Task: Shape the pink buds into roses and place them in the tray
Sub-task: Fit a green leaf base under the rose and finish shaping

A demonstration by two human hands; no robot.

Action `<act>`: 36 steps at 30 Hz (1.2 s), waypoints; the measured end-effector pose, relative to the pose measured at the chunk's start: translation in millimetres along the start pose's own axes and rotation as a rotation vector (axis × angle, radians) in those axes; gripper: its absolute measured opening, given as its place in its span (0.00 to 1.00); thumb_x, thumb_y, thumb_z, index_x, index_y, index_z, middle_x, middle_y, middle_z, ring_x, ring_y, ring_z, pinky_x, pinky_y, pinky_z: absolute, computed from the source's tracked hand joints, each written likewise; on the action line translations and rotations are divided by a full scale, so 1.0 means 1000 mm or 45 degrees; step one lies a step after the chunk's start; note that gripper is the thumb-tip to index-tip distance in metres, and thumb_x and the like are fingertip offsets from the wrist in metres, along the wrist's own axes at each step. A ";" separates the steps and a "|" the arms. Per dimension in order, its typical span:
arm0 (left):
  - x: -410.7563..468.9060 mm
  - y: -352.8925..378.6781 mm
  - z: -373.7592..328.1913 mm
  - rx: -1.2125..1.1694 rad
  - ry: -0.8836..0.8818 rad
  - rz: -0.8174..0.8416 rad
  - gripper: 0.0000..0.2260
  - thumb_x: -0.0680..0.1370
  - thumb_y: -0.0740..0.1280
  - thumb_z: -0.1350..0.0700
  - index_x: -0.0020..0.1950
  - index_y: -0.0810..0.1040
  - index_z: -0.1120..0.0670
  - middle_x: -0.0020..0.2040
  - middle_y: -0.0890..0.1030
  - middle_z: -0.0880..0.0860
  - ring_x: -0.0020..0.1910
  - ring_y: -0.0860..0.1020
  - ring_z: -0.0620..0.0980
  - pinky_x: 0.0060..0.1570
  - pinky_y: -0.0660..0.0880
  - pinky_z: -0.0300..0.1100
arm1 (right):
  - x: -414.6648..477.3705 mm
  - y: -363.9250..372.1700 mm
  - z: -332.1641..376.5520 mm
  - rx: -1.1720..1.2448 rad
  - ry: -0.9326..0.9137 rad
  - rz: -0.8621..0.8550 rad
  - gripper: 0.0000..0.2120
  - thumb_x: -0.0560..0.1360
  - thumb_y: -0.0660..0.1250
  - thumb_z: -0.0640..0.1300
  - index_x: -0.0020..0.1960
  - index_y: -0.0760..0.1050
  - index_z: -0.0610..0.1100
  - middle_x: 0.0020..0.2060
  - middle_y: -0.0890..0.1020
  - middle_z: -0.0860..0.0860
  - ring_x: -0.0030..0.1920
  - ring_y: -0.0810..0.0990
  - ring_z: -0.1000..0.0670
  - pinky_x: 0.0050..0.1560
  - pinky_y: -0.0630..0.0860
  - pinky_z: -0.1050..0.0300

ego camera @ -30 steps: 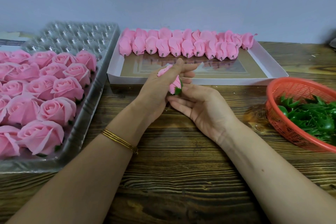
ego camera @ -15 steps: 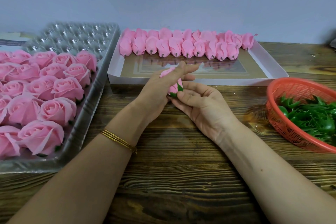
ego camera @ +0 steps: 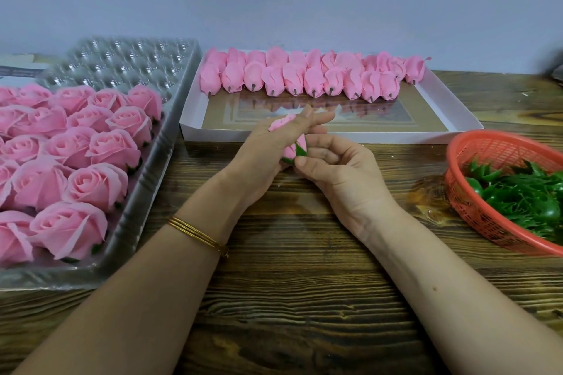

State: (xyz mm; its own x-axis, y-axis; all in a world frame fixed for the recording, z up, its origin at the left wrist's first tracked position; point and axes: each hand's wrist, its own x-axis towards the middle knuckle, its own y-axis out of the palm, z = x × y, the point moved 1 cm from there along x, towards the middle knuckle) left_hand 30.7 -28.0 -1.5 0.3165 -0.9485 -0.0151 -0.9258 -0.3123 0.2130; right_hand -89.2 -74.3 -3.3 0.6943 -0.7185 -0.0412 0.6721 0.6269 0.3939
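both forearms reach in over the wooden table (ego camera: 274,298), a gold bangle (ego camera: 198,233) on the left wrist. the bud in hand (ego camera: 294,149) sits between the two hands above the table, just in front of the white box. change over the last second: the right hand (ego camera: 332,170) was open and flat under the bud, now its fingers are curled in and pinch the green base, thumb below; the left hand (ego camera: 268,149) stays wrapped over the top, thumb and forefinger pressed on a pink petal that pokes out above the knuckles. likely meaning: green base now seated, petal opening under way, rose not finished. to the left, the clear tray (ego camera: 146,192) holds rows of finished roses (ego camera: 94,183), far pockets empty. right, red basket (ego camera: 475,192) with green calyx pieces (ego camera: 524,195). farther back, white box (ego camera: 451,109) with a row of unshaped buds (ego camera: 304,77) along its far side, so plenty left.
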 end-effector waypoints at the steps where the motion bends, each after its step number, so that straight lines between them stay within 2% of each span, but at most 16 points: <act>1: 0.000 0.000 0.000 -0.001 0.002 0.004 0.14 0.78 0.63 0.44 0.55 0.85 0.47 0.53 0.85 0.51 0.59 0.81 0.48 0.63 0.75 0.47 | 0.000 0.000 0.000 -0.027 -0.008 -0.011 0.18 0.62 0.72 0.29 0.52 0.78 0.33 0.44 0.83 0.39 0.46 0.81 0.45 0.55 0.79 0.53; 4: -0.001 0.001 0.000 -0.002 0.019 0.031 0.13 0.80 0.63 0.46 0.54 0.85 0.47 0.52 0.85 0.52 0.59 0.81 0.48 0.61 0.76 0.44 | 0.000 -0.001 -0.001 -0.094 -0.038 -0.036 0.14 0.68 0.69 0.24 0.53 0.76 0.32 0.45 0.82 0.38 0.44 0.80 0.45 0.53 0.79 0.55; 8: -0.002 0.002 0.000 -0.038 0.038 0.064 0.12 0.80 0.64 0.48 0.54 0.85 0.49 0.52 0.86 0.52 0.55 0.83 0.49 0.56 0.78 0.39 | 0.000 -0.001 0.000 -0.162 -0.093 -0.037 0.13 0.68 0.70 0.23 0.47 0.77 0.38 0.38 0.84 0.46 0.38 0.82 0.52 0.45 0.80 0.63; 14: -0.001 0.002 0.001 -0.044 0.035 0.052 0.14 0.77 0.65 0.47 0.56 0.84 0.51 0.53 0.85 0.51 0.58 0.82 0.48 0.56 0.78 0.40 | -0.001 -0.002 0.002 -0.207 -0.144 -0.017 0.14 0.67 0.71 0.24 0.48 0.77 0.37 0.39 0.84 0.46 0.39 0.82 0.51 0.47 0.80 0.62; 18: -0.002 0.003 0.001 -0.041 0.047 0.083 0.12 0.78 0.64 0.47 0.54 0.84 0.49 0.51 0.86 0.50 0.53 0.83 0.47 0.51 0.78 0.38 | -0.001 -0.001 0.001 -0.175 -0.141 0.016 0.13 0.67 0.70 0.24 0.50 0.76 0.36 0.40 0.84 0.45 0.40 0.83 0.53 0.46 0.79 0.63; 21: -0.002 0.004 0.002 -0.039 0.040 0.093 0.13 0.78 0.64 0.46 0.54 0.84 0.49 0.52 0.85 0.55 0.51 0.83 0.49 0.53 0.77 0.42 | -0.001 -0.001 0.000 -0.185 -0.127 0.019 0.15 0.68 0.70 0.24 0.53 0.75 0.31 0.40 0.83 0.43 0.39 0.83 0.53 0.46 0.80 0.63; 25: -0.001 0.003 0.002 -0.029 0.048 0.087 0.13 0.78 0.64 0.47 0.55 0.84 0.50 0.53 0.85 0.54 0.54 0.83 0.50 0.60 0.75 0.46 | 0.000 -0.002 0.001 -0.225 -0.140 -0.002 0.15 0.67 0.71 0.24 0.52 0.75 0.30 0.39 0.83 0.43 0.39 0.82 0.52 0.45 0.79 0.63; 28: -0.001 0.004 0.002 -0.039 0.043 0.087 0.13 0.78 0.64 0.47 0.56 0.84 0.51 0.53 0.85 0.57 0.52 0.83 0.52 0.57 0.78 0.46 | 0.000 -0.002 0.001 -0.226 -0.143 0.007 0.15 0.66 0.71 0.24 0.50 0.76 0.34 0.37 0.84 0.46 0.37 0.82 0.53 0.44 0.79 0.63; 30: -0.001 0.004 0.003 -0.045 0.041 0.078 0.14 0.78 0.65 0.47 0.57 0.84 0.53 0.50 0.85 0.59 0.48 0.83 0.53 0.54 0.79 0.46 | -0.001 -0.001 0.000 -0.220 -0.143 0.014 0.16 0.67 0.71 0.25 0.52 0.76 0.35 0.38 0.84 0.46 0.38 0.82 0.53 0.46 0.79 0.62; 33: -0.001 0.004 0.003 -0.046 0.051 0.054 0.13 0.78 0.64 0.48 0.55 0.84 0.53 0.47 0.85 0.58 0.44 0.83 0.52 0.50 0.80 0.45 | -0.001 0.000 -0.001 -0.231 -0.155 0.018 0.16 0.68 0.71 0.25 0.52 0.78 0.38 0.38 0.85 0.48 0.38 0.82 0.55 0.45 0.78 0.63; 36: -0.001 0.004 0.002 -0.051 0.069 0.013 0.12 0.79 0.64 0.49 0.51 0.85 0.54 0.45 0.85 0.58 0.42 0.83 0.52 0.46 0.80 0.43 | -0.001 0.002 -0.002 -0.238 -0.156 0.009 0.15 0.69 0.70 0.25 0.55 0.77 0.35 0.39 0.84 0.47 0.39 0.82 0.55 0.46 0.79 0.63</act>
State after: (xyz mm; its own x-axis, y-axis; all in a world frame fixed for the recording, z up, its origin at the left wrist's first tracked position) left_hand 25.8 -28.4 -2.9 0.3191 -0.9469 0.0401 -0.9203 -0.2995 0.2518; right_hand -87.9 -71.8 -4.3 0.6701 -0.7382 0.0775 0.7115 0.6686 0.2162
